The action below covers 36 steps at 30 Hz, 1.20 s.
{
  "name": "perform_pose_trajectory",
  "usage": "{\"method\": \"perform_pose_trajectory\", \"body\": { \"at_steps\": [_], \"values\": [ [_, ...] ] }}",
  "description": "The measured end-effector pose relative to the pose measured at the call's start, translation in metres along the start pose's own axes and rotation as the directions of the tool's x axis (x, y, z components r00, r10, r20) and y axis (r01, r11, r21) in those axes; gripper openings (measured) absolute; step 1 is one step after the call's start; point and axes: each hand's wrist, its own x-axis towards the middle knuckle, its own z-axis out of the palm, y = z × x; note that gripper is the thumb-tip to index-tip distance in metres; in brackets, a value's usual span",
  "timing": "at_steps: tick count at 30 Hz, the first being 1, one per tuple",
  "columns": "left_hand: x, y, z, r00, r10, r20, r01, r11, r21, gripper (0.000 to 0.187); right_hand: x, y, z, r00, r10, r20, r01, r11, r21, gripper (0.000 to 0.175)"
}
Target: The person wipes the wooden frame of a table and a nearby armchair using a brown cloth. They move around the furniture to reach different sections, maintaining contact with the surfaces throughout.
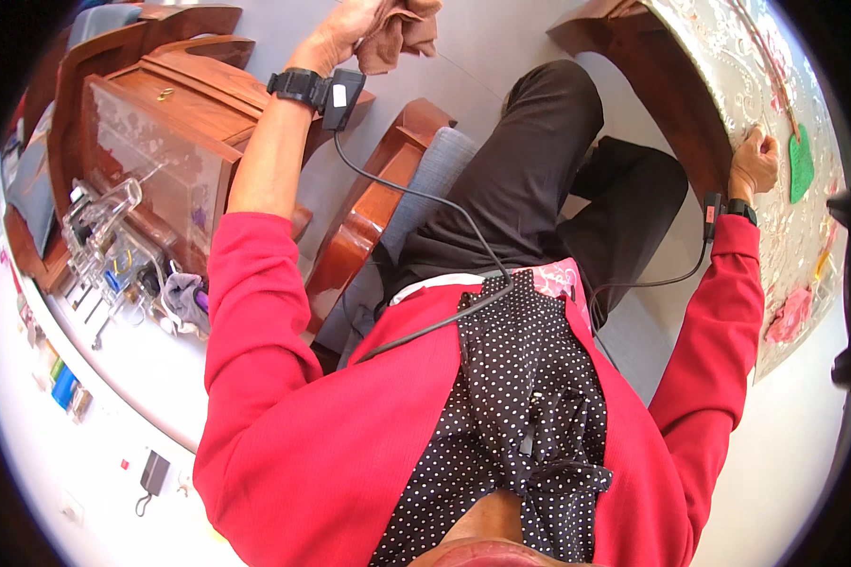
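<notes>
My left hand [344,35], at the top of the view, grips a crumpled brown cloth [401,39]. Its far side and part of the fingers are cut off by the picture's edge. A black watch and a small black wired box sit on that wrist. My right hand [754,161] is curled into a fist and rests on the table with a shiny patterned cover [744,85]; nothing shows in its fingers. Just beside it lies a flat green piece [801,163] joined to a long thin brown stem. Nearer me on the cover is a crumpled pink piece [791,315].
A wooden cabinet [198,99] with a clear plastic sheet stands at left, near a clear plastic rack [113,241] of mixed items. Beside my legs is a wooden seat with a grey-blue cushion [425,177]. Black cables run from both wrists across my body.
</notes>
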Motion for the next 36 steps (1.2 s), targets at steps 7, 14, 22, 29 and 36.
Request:
{"method": "perform_pose_trajectory", "body": {
  "at_steps": [7,14,22,29,36],
  "values": [
    [-0.074,0.04,0.028,0.996,-0.005,-0.089,0.036,0.933,0.358,0.037,-0.001,-0.009,-0.001,0.998,0.001,0.059,-0.004,0.998,0.059,0.044],
    [-0.175,0.081,-0.007,0.975,0.072,-0.211,-0.014,0.964,0.266,0.038,-0.001,-0.012,0.001,0.996,-0.006,0.094,-0.003,0.995,0.098,0.043],
    [-0.325,0.074,-0.112,0.714,0.238,-0.658,0.043,0.924,0.381,0.047,0.001,-0.011,0.006,0.995,-0.028,0.093,0.015,0.99,0.138,0.045],
    [-0.333,0.021,-0.113,0.626,0.669,-0.402,0.061,0.471,0.88,0.08,0.0,-0.009,0.005,0.997,-0.064,0.053,0.056,0.989,0.138,0.042],
    [-0.287,0.014,-0.075,0.43,0.866,-0.254,0.413,0.061,0.909,0.055,0.003,-0.01,0.008,0.994,-0.063,0.095,0.049,0.988,0.143,0.047]
  ]
}}
